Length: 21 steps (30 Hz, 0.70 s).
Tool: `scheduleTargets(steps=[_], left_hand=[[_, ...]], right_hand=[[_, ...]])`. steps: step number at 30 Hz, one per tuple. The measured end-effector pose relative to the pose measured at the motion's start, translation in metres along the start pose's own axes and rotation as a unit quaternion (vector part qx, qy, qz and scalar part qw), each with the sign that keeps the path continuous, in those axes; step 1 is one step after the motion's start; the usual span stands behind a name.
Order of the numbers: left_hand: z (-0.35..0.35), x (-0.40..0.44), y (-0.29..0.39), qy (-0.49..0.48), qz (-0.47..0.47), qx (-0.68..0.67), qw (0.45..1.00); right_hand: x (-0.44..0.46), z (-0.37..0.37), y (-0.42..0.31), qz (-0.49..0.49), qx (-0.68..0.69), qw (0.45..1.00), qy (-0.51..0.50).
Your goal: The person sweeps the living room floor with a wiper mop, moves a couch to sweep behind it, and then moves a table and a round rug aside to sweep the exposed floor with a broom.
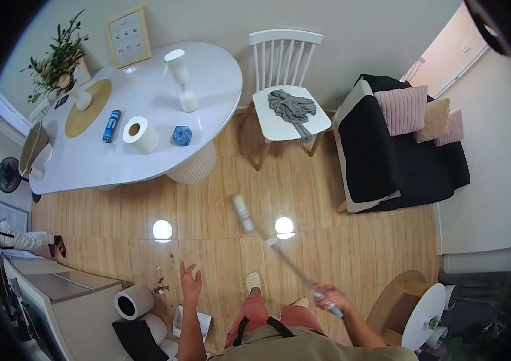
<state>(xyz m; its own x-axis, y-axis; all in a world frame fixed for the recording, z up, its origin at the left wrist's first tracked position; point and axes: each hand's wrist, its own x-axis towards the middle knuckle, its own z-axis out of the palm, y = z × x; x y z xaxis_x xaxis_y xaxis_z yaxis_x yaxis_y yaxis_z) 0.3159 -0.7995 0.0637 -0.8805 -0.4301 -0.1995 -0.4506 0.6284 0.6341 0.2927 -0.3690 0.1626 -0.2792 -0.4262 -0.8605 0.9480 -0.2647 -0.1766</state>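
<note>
My right hand [330,296] is closed around the grey handle of a long stick tool [291,266]. The tool slants up and to the left over the wooden floor, and its pale head [242,213] looks blurred. My left hand [190,280] hangs over the floor at the lower left, fingers apart, holding nothing. Dark crumbs of debris [160,285] lie on the floor to the left of that hand. Below them, an open book or paper [201,325] is partly hidden by my left forearm.
A white oval table [189,147] bears a paper roll [140,135], a blue packet [181,136] and a vase. A white chair [290,133] holds a grey cloth. At right stands a black-covered sofa [370,150]; a person's legs [30,239] show at far left.
</note>
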Motion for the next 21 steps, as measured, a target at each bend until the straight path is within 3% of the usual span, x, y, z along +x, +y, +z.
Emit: scheduleTargets(steps=[1,3,5,7,9,11,14,15,16,17,18,19,21], left_hand=[[0.003,-0.001,-0.001,-0.005,0.012,0.011,1.0],[0.009,-0.004,-0.006,-0.018,0.034,0.029,0.999],[0.019,-0.011,-0.015,-0.036,0.017,0.038,0.998],[0.02,-0.017,-0.015,-0.045,0.02,0.046,0.998],[0.022,-0.021,-0.015,-0.074,0.014,0.015,0.997],[0.022,-0.025,-0.016,-0.077,0.023,0.032,0.996],[0.024,-0.026,-0.009,-0.073,0.037,0.054,0.995],[0.027,-0.025,-0.004,-0.069,0.041,0.065,0.995],[0.029,-0.023,0.001,-0.074,0.049,0.064,0.994],[0.032,-0.022,0.006,-0.075,0.056,0.063,0.994],[0.039,-0.018,0.015,-0.082,0.069,0.06,0.992],[0.048,-0.012,0.019,-0.102,0.093,0.059,0.989],[0.07,-0.003,0.027,-0.115,0.145,0.093,0.978]], right_hand=[[0.003,-0.022,-0.002,-0.042,0.026,0.999,0.016],[0.04,-0.06,-0.02,-0.195,-0.143,0.963,0.118],[0.1,-0.095,-0.068,-0.247,-0.16,0.94,0.174],[0.162,-0.104,-0.122,-0.272,-0.111,0.935,0.2],[0.22,-0.109,-0.141,-0.248,0.054,0.959,0.124],[0.256,-0.112,-0.098,-0.309,-0.303,0.891,0.138],[0.222,-0.064,-0.002,-0.15,-0.459,0.851,0.204],[0.213,-0.051,0.042,-0.165,-0.536,0.796,0.226],[0.208,-0.051,0.086,-0.211,-0.578,0.775,0.143],[0.221,-0.046,0.129,-0.183,-0.658,0.727,0.073],[0.255,-0.084,0.187,-0.137,-0.687,0.71,0.068],[0.235,-0.066,0.19,-0.239,-0.675,0.686,0.132],[0.218,-0.053,0.174,-0.33,-0.631,0.661,0.238]])
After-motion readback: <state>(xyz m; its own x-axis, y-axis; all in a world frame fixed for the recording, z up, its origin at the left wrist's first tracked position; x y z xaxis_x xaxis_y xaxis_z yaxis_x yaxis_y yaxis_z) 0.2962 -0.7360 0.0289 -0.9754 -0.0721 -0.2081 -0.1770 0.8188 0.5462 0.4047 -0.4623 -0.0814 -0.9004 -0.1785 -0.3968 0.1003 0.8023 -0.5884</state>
